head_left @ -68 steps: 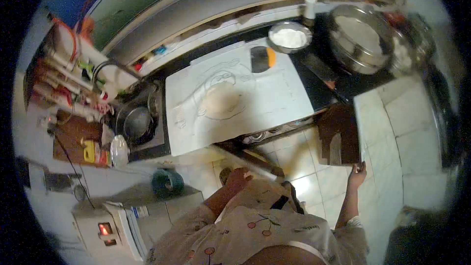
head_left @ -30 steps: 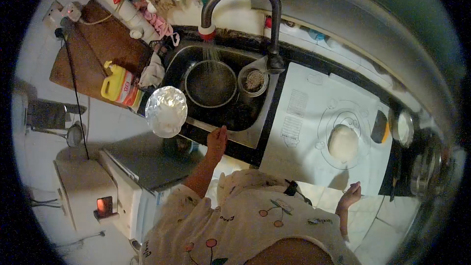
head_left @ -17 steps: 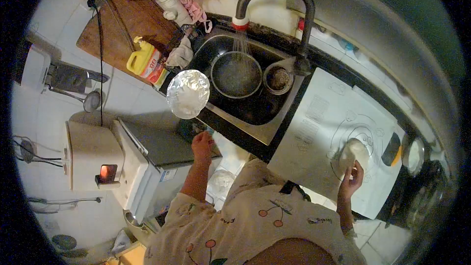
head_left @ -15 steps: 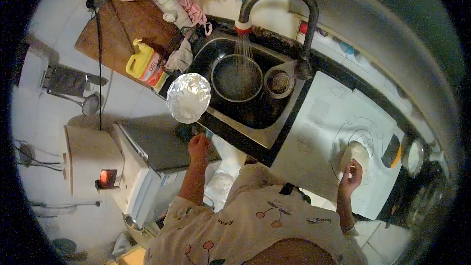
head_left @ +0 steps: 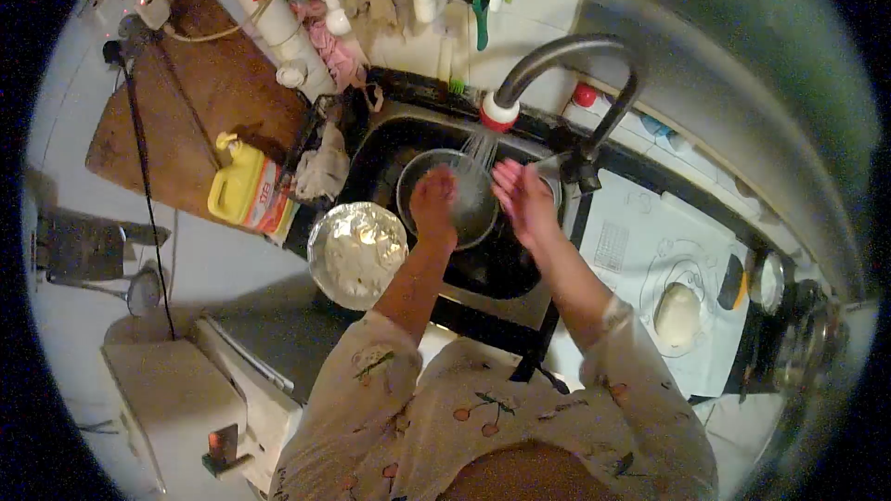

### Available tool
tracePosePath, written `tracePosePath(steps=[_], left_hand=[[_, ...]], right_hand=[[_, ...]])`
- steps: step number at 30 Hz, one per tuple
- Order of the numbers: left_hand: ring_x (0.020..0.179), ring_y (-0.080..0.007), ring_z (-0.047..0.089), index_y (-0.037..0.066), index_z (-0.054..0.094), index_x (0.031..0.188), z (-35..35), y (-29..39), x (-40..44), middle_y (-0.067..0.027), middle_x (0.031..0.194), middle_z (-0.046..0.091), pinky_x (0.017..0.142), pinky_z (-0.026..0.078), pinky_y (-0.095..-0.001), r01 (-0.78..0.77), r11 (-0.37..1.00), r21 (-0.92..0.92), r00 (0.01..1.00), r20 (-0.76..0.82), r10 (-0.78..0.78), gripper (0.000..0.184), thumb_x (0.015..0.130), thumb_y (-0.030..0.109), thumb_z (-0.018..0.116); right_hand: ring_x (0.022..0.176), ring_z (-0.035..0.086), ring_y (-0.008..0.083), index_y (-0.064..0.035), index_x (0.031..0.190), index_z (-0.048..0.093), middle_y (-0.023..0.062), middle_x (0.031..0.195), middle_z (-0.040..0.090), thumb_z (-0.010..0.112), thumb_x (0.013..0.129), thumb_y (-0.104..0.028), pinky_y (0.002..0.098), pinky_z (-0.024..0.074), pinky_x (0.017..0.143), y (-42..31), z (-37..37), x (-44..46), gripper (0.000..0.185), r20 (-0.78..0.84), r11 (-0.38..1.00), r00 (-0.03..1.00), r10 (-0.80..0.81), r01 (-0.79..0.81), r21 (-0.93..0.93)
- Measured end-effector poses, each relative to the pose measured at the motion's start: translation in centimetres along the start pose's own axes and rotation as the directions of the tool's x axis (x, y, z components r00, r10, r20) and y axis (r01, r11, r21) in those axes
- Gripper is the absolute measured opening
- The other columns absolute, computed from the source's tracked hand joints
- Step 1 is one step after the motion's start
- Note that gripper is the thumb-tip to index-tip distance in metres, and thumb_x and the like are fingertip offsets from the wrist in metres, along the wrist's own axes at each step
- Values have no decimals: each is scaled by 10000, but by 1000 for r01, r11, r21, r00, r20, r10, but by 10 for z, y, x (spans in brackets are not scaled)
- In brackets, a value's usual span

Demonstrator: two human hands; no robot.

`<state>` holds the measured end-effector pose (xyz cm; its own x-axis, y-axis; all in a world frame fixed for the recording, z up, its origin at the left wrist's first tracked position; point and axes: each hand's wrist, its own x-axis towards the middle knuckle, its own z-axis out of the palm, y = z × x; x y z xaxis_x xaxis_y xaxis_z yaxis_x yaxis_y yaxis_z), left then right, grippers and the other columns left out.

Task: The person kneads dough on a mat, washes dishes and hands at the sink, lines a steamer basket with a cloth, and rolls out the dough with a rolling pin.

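Water streams from the tap [head_left: 501, 113] into a round pan [head_left: 475, 213] in the dark sink [head_left: 501, 274]. Over the pan's left part is my left hand [head_left: 434, 204], slightly blurred, with nothing visible in it. My right hand [head_left: 525, 199] is on the other side of the stream, fingers spread and empty, partly covering a small bowl behind it. A foil-lined round dish [head_left: 358, 255] sits at the sink's left front corner. To the right, a pale lump of dough [head_left: 678, 315] rests on the white mat [head_left: 620, 264].
Left of the sink stand a yellow bottle [head_left: 239, 184] and a brown board [head_left: 190, 121]. A black and orange scraper [head_left: 733, 282] lies on the mat, near a metal bowl [head_left: 768, 284]. A pale appliance [head_left: 176, 404] is at lower left.
Both hands have moved up and inward over the sink, my right one away from the dough and my left one from beside the counter. The view has shifted, and the water keeps running.
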<state>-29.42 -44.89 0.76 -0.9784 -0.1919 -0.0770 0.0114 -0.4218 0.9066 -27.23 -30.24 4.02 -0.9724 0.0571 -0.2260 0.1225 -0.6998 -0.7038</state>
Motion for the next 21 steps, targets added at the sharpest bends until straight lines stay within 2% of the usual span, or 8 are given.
tracePosePath(steps=[7, 9, 11, 13, 15, 17, 18, 21], left_hand=[[922, -239, 536, 93, 513, 1049, 40, -19, 62, -61, 1041, 570, 760, 453, -344, 499, 684, -532, 858, 193, -476, 390, 901, 408, 337], [924, -234, 536, 92, 511, 1043, 40, -19, 60, -65, 1022, 574, 764, 453, -342, 606, 613, -507, 775, 201, -599, 347, 901, 359, 340], [919, -269, 541, 72, 534, 1020, 15, -76, 76, -106, 977, 589, 780, 448, -386, 635, 558, -534, 772, 403, -492, 368, 868, 354, 354], [875, -249, 551, 75, 552, 896, -21, -116, 96, -92, 937, 597, 775, 445, -384, 750, 480, -454, 655, 608, -448, 436, 874, 450, 331], [673, -248, 513, 83, 515, 747, 25, -25, 58, -85, 773, 569, 626, 434, -362, 723, 421, -547, 632, 280, -722, 541, 832, 588, 338], [812, -303, 536, 29, 493, 992, -23, -61, 79, -144, 905, 583, 708, 441, -441, 897, 232, -375, 436, 674, -597, 626, 796, 606, 351], [881, -331, 548, 2, 482, 1114, -47, -87, 90, -173, 971, 589, 749, 445, -481, 955, 159, -249, 295, 822, -487, 711, 778, 616, 358], [610, -223, 561, 25, 560, 946, -42, -110, 69, -97, 706, 601, 612, 486, -370, 549, 816, -182, 831, 218, -511, 519, 804, 514, 464]], right_hand=[[608, 541, 138, -63, 870, 524, 23, 752, 560, 440, 899, -315, 260, 450, 526, 35, 39, 87, 267, -146, 884, 964, 223, -137, 446], [632, 558, 172, -39, 919, 533, 53, 764, 579, 435, 897, -288, 285, 455, 527, 42, 31, 82, 269, -101, 986, 993, -58, 41, -158], [790, 572, 241, -23, 1025, 538, 123, 888, 596, 415, 893, -269, 355, 454, 675, 43, 35, 68, 305, -38, 686, 989, -140, 69, -725], [853, 562, 217, -32, 1053, 531, 109, 933, 598, 397, 901, -335, 378, 380, 819, 73, 12, 72, 365, 196, 416, 926, -323, 325, -850], [1030, 462, 273, -45, 1121, 506, 149, 1067, 542, 400, 889, -340, 396, 236, 965, 102, 0, 58, 390, 353, 177, 863, -362, 436, -882], [1142, 421, 328, -58, 1188, 483, 181, 1165, 506, 448, 865, -269, 402, 218, 1017, 102, 13, 30, 387, 394, 17, 873, -287, 416, -909], [1119, 444, 320, -63, 1185, 489, 174, 1157, 515, 456, 862, -248, 393, 257, 994, 100, 19, 22, 374, 333, 236, 891, -309, 411, -880], [956, 554, 266, -48, 1115, 537, 117, 1074, 575, 477, 861, -166, 321, 431, 833, 121, 16, 18, 287, 51, 774, 973, -224, 210, -598]])
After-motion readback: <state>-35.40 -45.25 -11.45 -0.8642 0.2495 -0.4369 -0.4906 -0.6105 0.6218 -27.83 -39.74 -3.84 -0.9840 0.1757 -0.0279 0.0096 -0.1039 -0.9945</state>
